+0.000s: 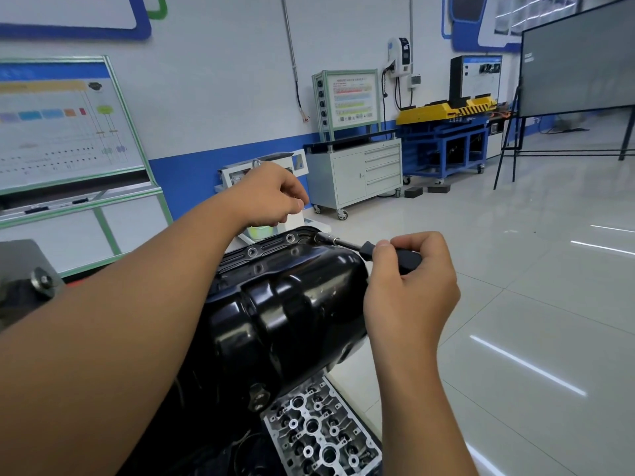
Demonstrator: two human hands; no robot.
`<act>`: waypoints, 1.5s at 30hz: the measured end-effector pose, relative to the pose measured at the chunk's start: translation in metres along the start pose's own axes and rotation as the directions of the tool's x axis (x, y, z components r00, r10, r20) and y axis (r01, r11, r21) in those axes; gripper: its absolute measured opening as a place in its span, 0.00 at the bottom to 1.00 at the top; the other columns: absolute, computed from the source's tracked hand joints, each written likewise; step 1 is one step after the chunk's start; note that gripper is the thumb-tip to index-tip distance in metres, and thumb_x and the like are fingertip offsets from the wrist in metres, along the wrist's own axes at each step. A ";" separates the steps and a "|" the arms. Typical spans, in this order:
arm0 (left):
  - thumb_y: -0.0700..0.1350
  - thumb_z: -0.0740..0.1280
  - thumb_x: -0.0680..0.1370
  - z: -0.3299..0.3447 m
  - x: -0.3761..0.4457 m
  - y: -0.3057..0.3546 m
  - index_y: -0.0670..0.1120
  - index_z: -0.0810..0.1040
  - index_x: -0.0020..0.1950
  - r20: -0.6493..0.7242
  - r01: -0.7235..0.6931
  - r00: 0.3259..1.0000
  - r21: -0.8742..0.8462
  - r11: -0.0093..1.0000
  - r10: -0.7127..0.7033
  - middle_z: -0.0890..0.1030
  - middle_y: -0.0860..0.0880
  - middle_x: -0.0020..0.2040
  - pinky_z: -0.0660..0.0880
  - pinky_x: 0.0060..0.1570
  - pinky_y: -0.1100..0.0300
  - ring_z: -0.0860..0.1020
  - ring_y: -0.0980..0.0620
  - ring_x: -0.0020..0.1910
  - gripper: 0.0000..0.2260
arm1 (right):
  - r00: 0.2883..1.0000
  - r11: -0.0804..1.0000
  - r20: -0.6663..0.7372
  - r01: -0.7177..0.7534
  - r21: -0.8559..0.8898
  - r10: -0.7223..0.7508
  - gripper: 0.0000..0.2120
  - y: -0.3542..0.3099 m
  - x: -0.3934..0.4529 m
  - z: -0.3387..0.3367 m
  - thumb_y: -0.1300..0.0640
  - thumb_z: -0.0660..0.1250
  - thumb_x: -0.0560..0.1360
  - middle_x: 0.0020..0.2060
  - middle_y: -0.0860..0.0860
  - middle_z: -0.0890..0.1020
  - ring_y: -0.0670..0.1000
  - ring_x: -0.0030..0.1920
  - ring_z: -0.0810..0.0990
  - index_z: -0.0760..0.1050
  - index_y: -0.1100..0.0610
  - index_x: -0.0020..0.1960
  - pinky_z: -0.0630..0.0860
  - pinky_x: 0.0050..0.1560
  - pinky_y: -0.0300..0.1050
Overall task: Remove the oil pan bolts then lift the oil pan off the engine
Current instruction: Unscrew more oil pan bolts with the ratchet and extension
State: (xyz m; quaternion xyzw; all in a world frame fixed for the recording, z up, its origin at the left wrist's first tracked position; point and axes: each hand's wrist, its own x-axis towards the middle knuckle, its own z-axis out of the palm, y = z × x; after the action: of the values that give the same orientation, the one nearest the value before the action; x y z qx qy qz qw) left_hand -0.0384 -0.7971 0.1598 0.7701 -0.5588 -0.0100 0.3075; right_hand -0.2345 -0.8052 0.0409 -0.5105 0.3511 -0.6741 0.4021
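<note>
Bolts (290,238) remain in oil pan (285,304); right hand (409,286) grips driver (364,249) on far one, left hand (271,197) curled, holding nothing seen; pan not lifted yet

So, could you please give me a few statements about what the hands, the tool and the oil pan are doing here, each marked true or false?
1. The right hand holds the black handle of a socket driver. True.
2. The driver's socket end meets the far flange corner of the oil pan. True.
3. The left hand lies flat on the pan. False: it hovers above the far edge with fingers curled, off the pan.
4. The oil pan is bare silver metal. False: it is glossy black.
5. A cylinder head lies below the pan, nearer the camera. True.
6. Both hands grip the driver. False: only the right does.
</note>
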 end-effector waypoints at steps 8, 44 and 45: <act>0.32 0.65 0.80 0.002 0.000 0.004 0.40 0.83 0.49 0.042 0.114 0.993 -0.376 0.919 -0.106 0.80 0.49 0.32 0.73 0.29 0.62 0.73 0.56 0.27 0.08 | 1.000 1.000 -0.001 -0.007 -0.005 0.007 0.07 0.001 0.000 -0.001 0.55 0.70 0.76 0.40 0.31 0.80 0.44 0.37 0.81 0.74 0.45 0.42 0.76 0.38 0.43; 0.49 0.71 0.74 0.028 -0.020 0.049 0.50 0.88 0.55 0.528 -0.287 0.787 -0.146 0.947 0.320 0.80 0.50 0.36 0.73 0.43 0.56 0.75 0.54 0.37 0.11 | 0.837 0.928 0.471 0.360 -0.092 -0.278 0.16 -0.007 0.026 -0.030 0.58 0.69 0.80 0.46 0.42 0.83 0.42 0.47 0.81 0.68 0.38 0.53 0.74 0.44 0.43; 0.51 0.72 0.75 0.029 -0.020 0.050 0.50 0.87 0.56 0.537 -0.297 0.780 -0.132 0.946 0.320 0.80 0.53 0.35 0.73 0.43 0.60 0.76 0.57 0.37 0.12 | 0.831 0.928 0.482 0.361 -0.089 -0.277 0.16 -0.006 0.028 -0.032 0.55 0.69 0.80 0.46 0.42 0.82 0.43 0.47 0.81 0.67 0.35 0.54 0.75 0.45 0.45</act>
State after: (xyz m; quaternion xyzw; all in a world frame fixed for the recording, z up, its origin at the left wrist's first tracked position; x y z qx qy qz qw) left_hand -0.0988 -0.8025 0.1539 0.6261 -0.7414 -0.1923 0.1460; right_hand -0.2710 -0.8256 0.0500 -0.7407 0.2133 -0.5573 0.3086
